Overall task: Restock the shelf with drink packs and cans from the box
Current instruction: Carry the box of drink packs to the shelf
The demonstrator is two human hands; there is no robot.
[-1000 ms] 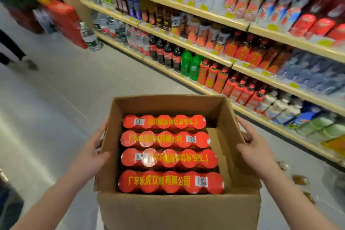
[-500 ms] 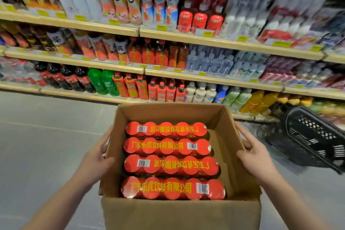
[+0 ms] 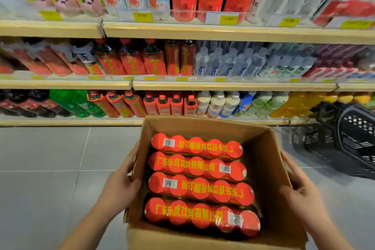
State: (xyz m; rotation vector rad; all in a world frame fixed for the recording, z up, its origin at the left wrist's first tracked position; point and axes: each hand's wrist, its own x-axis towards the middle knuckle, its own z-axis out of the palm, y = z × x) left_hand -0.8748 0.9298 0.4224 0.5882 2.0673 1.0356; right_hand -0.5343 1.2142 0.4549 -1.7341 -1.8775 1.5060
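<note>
An open cardboard box [image 3: 205, 126] is held up in front of me, facing the drink shelf [image 3: 223, 86]. Inside it lie several shrink-wrapped red drink packs [image 3: 197, 187] with yellow lettering, side by side in rows, filling the left part; the right part of the box shows bare cardboard. My left hand [image 3: 119, 186] presses flat against the box's left wall, its fingers stretched forward. My right hand [image 3: 302, 195] presses against the right wall the same way. The box bottom is hidden.
The shelves are packed with bottles: red ones, clear water, green, white and yellow ones on the lowest board [image 3: 71, 122]. A black plastic basket [image 3: 353, 140] stands on the floor at the right, close to the box. Grey tiled floor [image 3: 50, 168] lies to the left.
My view has swung from along the aisle to face the shelf and moved closer to it. The box has stayed between my hands, now tilted slightly to the right.
</note>
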